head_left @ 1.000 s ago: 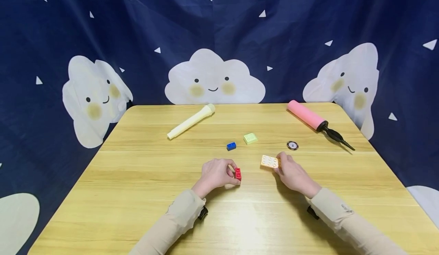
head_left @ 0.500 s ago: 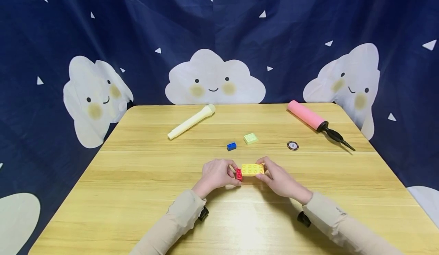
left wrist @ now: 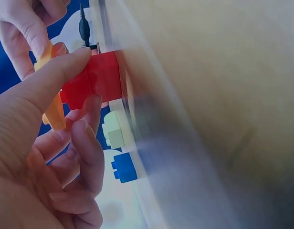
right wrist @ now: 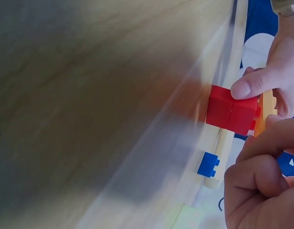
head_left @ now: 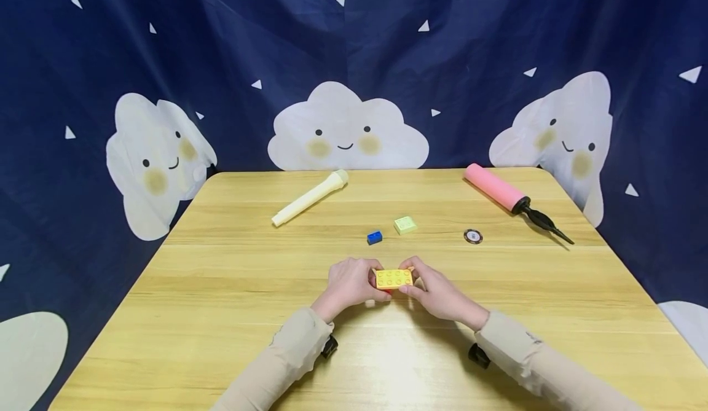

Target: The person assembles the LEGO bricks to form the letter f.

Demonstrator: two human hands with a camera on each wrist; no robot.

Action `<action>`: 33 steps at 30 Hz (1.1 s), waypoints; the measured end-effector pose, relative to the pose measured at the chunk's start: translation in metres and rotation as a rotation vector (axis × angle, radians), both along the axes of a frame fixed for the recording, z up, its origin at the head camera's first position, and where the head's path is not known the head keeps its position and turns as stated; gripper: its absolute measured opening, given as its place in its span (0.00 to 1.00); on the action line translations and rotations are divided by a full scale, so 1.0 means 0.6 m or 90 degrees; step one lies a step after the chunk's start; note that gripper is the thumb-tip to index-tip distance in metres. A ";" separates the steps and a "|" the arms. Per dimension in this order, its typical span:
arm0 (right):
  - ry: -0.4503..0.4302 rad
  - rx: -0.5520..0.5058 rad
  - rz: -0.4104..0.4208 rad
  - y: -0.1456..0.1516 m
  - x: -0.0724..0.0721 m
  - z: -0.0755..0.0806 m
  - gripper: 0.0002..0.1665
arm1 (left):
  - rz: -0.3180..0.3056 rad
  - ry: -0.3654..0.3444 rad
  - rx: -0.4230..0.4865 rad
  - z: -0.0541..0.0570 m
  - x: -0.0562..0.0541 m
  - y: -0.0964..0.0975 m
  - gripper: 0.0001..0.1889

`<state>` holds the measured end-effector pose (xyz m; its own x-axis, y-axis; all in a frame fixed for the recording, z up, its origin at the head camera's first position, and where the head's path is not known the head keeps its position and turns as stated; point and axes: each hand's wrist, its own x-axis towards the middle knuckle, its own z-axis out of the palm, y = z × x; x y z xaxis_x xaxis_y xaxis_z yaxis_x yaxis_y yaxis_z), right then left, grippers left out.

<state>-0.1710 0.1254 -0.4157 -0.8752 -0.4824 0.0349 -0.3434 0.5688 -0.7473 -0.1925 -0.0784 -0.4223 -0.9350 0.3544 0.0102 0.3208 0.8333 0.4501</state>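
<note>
My left hand (head_left: 350, 281) pinches two stacked red bricks (left wrist: 105, 75) between thumb and fingers; they stand on the wooden table. Over the top of the stack my right hand (head_left: 437, 291) holds a flat yellow brick (head_left: 394, 279) by its right end, studs up. In the head view the yellow brick hides nearly all of the red stack. Red studs show just under the yellow brick in the right wrist view, so the two do not look fully joined there. Behind the hands lie a small blue brick (head_left: 374, 238) and a pale green brick (head_left: 405, 225).
A cream toy microphone (head_left: 310, 199) lies at the back left of the table (head_left: 221, 276). At the back right is a pink balloon pump (head_left: 495, 187) with a black nozzle. A round poker chip (head_left: 473, 236) lies in front of the pump.
My right hand has carried the yellow brick leftward, from well right of the red bricks to above them. My left hand has kept its grip on the red bricks and barely moved.
</note>
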 end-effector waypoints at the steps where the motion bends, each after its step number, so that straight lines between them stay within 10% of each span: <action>1: -0.003 0.000 0.001 -0.001 0.000 0.000 0.14 | 0.000 0.000 -0.002 0.000 0.000 0.000 0.20; 33: -0.019 -0.003 -0.001 0.003 -0.002 -0.005 0.15 | 0.023 0.064 -0.005 0.008 0.007 0.007 0.22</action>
